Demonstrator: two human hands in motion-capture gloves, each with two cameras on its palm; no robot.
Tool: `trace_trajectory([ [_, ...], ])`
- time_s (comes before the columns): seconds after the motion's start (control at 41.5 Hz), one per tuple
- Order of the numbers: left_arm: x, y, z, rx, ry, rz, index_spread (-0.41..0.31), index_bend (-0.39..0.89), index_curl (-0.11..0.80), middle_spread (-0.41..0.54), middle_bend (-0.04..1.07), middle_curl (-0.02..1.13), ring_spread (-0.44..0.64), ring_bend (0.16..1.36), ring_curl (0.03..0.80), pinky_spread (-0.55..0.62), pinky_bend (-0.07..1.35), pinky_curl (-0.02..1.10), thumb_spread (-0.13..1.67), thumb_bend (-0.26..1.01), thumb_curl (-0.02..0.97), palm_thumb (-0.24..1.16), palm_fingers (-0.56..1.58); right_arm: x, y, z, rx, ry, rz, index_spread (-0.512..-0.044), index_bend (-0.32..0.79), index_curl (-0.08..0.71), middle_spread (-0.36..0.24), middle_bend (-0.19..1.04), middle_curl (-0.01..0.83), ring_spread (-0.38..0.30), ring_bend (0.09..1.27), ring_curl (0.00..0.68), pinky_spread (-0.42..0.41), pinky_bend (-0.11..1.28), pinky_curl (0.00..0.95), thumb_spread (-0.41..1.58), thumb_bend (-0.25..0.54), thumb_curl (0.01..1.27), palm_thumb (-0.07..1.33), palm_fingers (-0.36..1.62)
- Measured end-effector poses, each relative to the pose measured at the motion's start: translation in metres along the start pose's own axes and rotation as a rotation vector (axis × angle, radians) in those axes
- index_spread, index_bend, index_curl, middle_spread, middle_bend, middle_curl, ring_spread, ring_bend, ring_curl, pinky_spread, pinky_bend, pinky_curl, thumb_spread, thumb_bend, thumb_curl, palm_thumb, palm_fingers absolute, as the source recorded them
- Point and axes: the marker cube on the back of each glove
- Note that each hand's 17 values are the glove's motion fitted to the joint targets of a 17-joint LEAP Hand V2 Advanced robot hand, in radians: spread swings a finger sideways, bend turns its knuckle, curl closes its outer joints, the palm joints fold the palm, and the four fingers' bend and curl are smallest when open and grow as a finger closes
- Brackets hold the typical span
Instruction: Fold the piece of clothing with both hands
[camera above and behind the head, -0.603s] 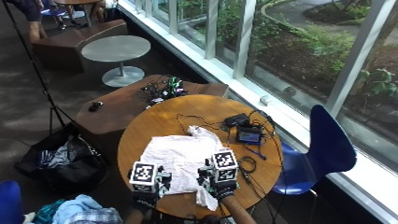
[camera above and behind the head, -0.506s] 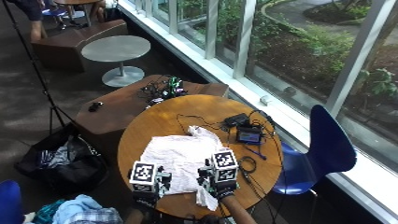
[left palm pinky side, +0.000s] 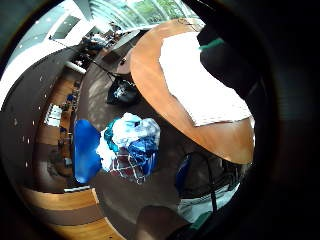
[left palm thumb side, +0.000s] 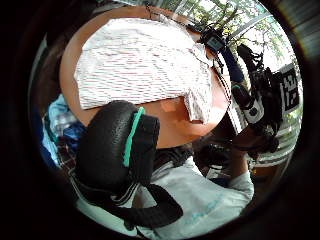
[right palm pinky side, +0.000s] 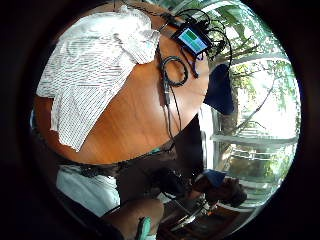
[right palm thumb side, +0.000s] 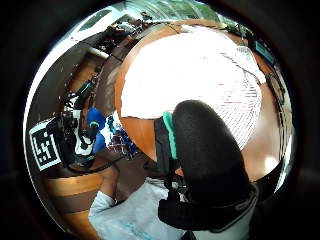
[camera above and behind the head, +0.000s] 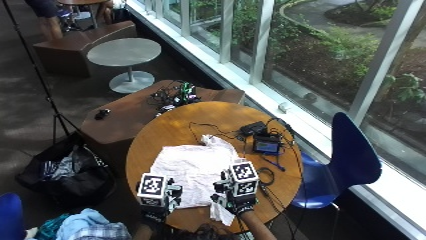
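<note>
A white, finely striped piece of clothing (camera above and behind the head: 194, 174) lies spread flat on the round wooden table (camera above and behind the head: 160, 137), in the lower middle of the outside view. One rumpled part reaches toward the table's centre, and a narrow flap hangs down at the near edge, at the lower right of the cloth.

The left hand (camera above and behind the head: 155, 200) is over the near left edge of the garment, and the right hand (camera above and behind the head: 237, 196) over its near right edge, beside the flap. In the palm views a black-gloved digit (left palm thumb side: 117, 150) of the left hand and another (right palm thumb side: 207, 155) of the right show well clear of the cloth, with the garment (left palm thumb side: 145, 65) lying untouched beyond them. Neither hand appears to have hold of anything, but how far the fingers are spread cannot be told.

To the right of the garment, on the table, sit a small device with a lit screen (camera above and behind the head: 267, 146) and a coil of black cable (camera above and behind the head: 265, 176). A blue chair (camera above and behind the head: 343, 160) stands at the right of the frame by the window. A black bag (camera above and behind the head: 63, 172) rests on the floor at the left, and a heap of clothes (left palm pinky side: 131, 145) lies on the floor near the person.
</note>
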Motion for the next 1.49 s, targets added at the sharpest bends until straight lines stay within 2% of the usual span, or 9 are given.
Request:
trace_trajectory([
  [0.41, -0.027, -0.013, 0.131, -0.18, -0.01, 0.059, -0.079, 0.11, 0.192, -0.046, 0.21, 0.36, 0.05, 0.58, 0.311, 0.18, 0.56, 0.32, 1.13, -0.02, 0.239, 0.17, 0.42, 0.035, -0.015, 0.096, -0.223, -0.153, -0.043, -0.332, 0.14, 0.2, 0.031, 0.19, 0.253, 0.156, 0.32, 0.203, 0.225, 0.56, 0.319, 1.12, 0.046, 0.26, 0.35, 0.04],
  [0.53, -0.031, -0.006, 0.112, 0.023, -0.062, 0.061, -0.115, 0.19, 0.241, -0.081, 0.19, 0.35, 0.02, 0.53, 0.293, 0.17, 0.5, 0.3, 1.17, -0.01, 0.246, 0.19, 0.5, 0.043, -0.018, 0.09, -0.114, -0.181, -0.077, -0.327, 0.19, 0.225, 0.002, 0.21, 0.272, 0.096, 0.33, 0.203, 0.203, 0.47, 0.293, 1.11, 0.052, 0.28, 0.43, 0.18],
  [0.555, -0.032, -0.005, 0.106, 0.084, -0.092, 0.064, -0.147, 0.3, 0.285, -0.121, 0.21, 0.37, -0.03, 0.52, 0.298, 0.13, 0.47, 0.3, 1.2, 0.03, 0.257, 0.26, 0.65, 0.044, -0.018, 0.088, -0.069, -0.171, -0.082, -0.334, 0.37, 0.302, -0.03, 0.24, 0.29, 0.054, 0.35, 0.224, 0.182, 0.4, 0.282, 1.17, 0.149, 0.31, 0.59, 0.4],
  [0.627, -0.042, -0.003, 0.086, 0.247, -0.22, 0.076, -0.222, 0.37, 0.318, -0.206, 0.28, 0.38, -0.18, 0.55, 0.29, -0.02, 0.42, 0.28, 1.21, 0.12, 0.305, 0.46, 1.08, 0.05, -0.018, 0.084, 0.034, -0.126, -0.109, -0.311, 0.47, 0.327, -0.061, 0.26, 0.306, -0.006, 0.38, 0.231, 0.136, 0.34, 0.26, 1.2, 0.231, 0.35, 0.75, 0.73],
  [0.651, -0.042, -0.001, 0.081, 0.266, -0.227, 0.089, -0.223, 0.34, 0.314, -0.21, 0.23, 0.36, -0.19, 0.52, 0.266, -0.02, 0.41, 0.26, 1.21, 0.12, 0.302, 0.45, 1.02, 0.05, -0.016, 0.081, 0.042, -0.11, -0.127, -0.313, 0.43, 0.304, -0.063, 0.22, 0.291, -0.008, 0.32, 0.2, 0.146, 0.32, 0.243, 1.2, 0.209, 0.34, 0.72, 0.6],
  [0.82, -0.048, 0.003, 0.034, 0.249, -0.186, 0.212, -0.302, 0.29, 0.354, -0.313, 0.38, 0.46, -0.34, 0.59, 0.353, -0.2, 0.38, 0.32, 1.15, 0.13, 0.343, 0.59, 1.26, 0.046, 0.006, 0.036, -0.114, -0.028, -0.289, -0.272, 0.3, 0.345, -0.119, 0.34, 0.362, -0.134, 0.53, 0.315, -0.005, 0.27, 0.272, 1.17, 0.294, 0.38, 0.94, 1.12],
  [1.013, -0.055, -0.072, 0.009, -0.176, -0.073, 0.2, -0.339, 0.26, 0.386, -0.357, 0.4, 0.48, -0.4, 0.67, 0.396, -0.27, 0.35, 0.35, 1.11, 0.09, 0.362, 0.65, 1.32, 0.053, -0.088, -0.054, -0.241, -0.289, -0.323, -0.265, 0.18, 0.367, -0.151, 0.29, 0.385, -0.2, 0.63, 0.391, -0.114, 0.32, 0.325, 1.12, 0.272, 0.38, 1.0, 1.23],
  [1.205, -0.06, -0.171, 0.026, -0.371, -0.055, 0.104, -0.354, 0.25, 0.415, -0.375, 0.42, 0.48, -0.41, 0.7, 0.413, -0.29, 0.31, 0.37, 1.1, 0.05, 0.37, 0.69, 1.32, 0.061, -0.218, -0.034, -0.292, -0.463, -0.216, -0.264, 0.14, 0.361, -0.159, 0.27, 0.404, -0.224, 0.66, 0.417, -0.17, 0.38, 0.357, 1.07, 0.237, 0.38, 1.04, 1.24],
  [1.495, -0.069, -0.2, 0.106, -0.486, -0.034, 0.024, -0.357, 0.23, 0.448, -0.381, 0.46, 0.5, -0.42, 0.73, 0.431, -0.28, 0.24, 0.38, 1.12, 0.01, 0.371, 0.73, 1.31, 0.06, -0.245, -0.004, -0.168, -0.426, -0.124, -0.25, 0.11, 0.335, -0.148, 0.28, 0.433, -0.211, 0.71, 0.445, -0.241, 0.47, 0.388, 1.03, 0.185, 0.38, 1.08, 1.24],
])
